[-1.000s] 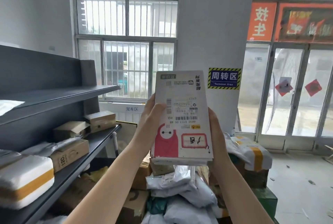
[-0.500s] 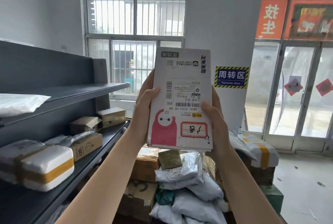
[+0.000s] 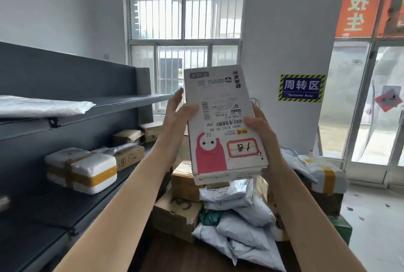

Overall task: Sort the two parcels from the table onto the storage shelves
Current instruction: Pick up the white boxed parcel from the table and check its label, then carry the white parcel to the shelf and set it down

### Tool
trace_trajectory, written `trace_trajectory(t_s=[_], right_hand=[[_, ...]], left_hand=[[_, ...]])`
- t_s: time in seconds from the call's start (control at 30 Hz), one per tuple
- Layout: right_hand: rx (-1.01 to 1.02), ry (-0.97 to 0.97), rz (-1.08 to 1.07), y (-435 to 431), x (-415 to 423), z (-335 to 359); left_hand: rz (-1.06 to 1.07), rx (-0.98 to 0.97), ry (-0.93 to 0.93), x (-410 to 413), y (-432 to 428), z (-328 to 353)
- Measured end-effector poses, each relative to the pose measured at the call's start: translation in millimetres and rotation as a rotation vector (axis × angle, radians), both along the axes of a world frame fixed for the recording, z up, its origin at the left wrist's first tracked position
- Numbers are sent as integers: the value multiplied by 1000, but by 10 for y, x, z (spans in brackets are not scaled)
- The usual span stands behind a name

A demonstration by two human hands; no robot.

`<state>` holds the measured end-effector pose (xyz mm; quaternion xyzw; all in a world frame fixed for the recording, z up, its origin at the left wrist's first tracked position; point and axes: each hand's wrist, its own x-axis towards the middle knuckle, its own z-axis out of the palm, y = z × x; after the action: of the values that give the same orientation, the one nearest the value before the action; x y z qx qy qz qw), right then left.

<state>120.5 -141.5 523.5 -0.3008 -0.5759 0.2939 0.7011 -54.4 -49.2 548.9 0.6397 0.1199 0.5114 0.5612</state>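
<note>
I hold a flat white parcel (image 3: 223, 123) upright in front of me, its label and red cartoon figure facing me upside down. A second flat piece seems stacked under it at the bottom edge. My left hand (image 3: 178, 112) grips its left edge with the thumb on the face. On the right edge, my right hand (image 3: 259, 127) does the same. The dark grey storage shelves (image 3: 122, 102) stand to my left, with the parcel level with the upper board.
The lower shelf (image 3: 91, 201) carries a white foam box (image 3: 83, 170) with yellow tape and several cardboard boxes (image 3: 129, 137). A white bag (image 3: 41, 105) lies on the upper shelf. Below my hands is a heap of grey mailer bags (image 3: 240, 217) and cartons (image 3: 177, 212).
The view has swung left and nearer the shelves. The parcel has tilted slightly, its top leaning left, and stays held in both hands.
</note>
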Motion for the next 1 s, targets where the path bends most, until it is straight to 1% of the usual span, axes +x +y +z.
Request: trace_trajectory(t_s=[0.07, 0.1, 0.13, 0.17, 0.23, 0.3, 0.37, 0.43, 0.5, 0.57, 0.6, 0.63, 0.67, 0.7, 0.73, 0.8, 0.87, 0.9, 1.0], right_hand=[[-185, -112, 81, -144, 204, 48], [-282, -189, 114, -208, 322, 64], [-367, -254, 161, -282, 424, 84], [-437, -308, 220, -345, 514, 99], [-562, -374, 362, -478, 597, 150], [-657, -416, 445, -551, 619, 190], [-719, -466, 406, -561, 649, 181], [-771, -502, 337, -545, 714, 156], [-813, -483, 282, -553, 756, 140], [-799, -512, 153, -592, 732, 166], [-740, -491, 39, -595, 724, 176], [-621, -374, -80, -601, 744, 155], [-494, -199, -141, -608, 817, 103], [-395, -41, -151, -628, 888, 44], [-331, 37, -191, -632, 931, 14], [-254, 71, -303, -641, 945, 33], [-221, 30, -383, -662, 925, 40], [-207, 30, -406, -649, 922, 37], [-121, 107, -432, -581, 777, 17]], left_hand=[[164, 24, 140, -76, -61, 40], [216, 44, 247, -124, -64, 52], [208, 49, 362, -170, -76, 57], [140, 25, 467, -213, -100, 54], [-56, -65, 577, -265, -172, 10], [-196, -192, 635, -248, -225, -75], [-295, -287, 668, -195, -213, -201], [-394, -366, 595, -121, -174, -343], [-395, -407, 565, -41, -135, -454], [-308, -462, 555, 61, -89, -473], [-262, -474, 564, 119, -45, -447], [-238, -453, 565, 178, 35, -443], [-230, -410, 559, 190, 106, -456], [-236, -376, 550, 192, 156, -469], [-251, -383, 531, 172, 182, -461], [-275, -444, 423, 137, 192, -462], [-321, -435, 241, 90, 161, -508], [-303, -410, 173, 111, 161, -515], [-124, -323, 64, 333, 77, -526]])
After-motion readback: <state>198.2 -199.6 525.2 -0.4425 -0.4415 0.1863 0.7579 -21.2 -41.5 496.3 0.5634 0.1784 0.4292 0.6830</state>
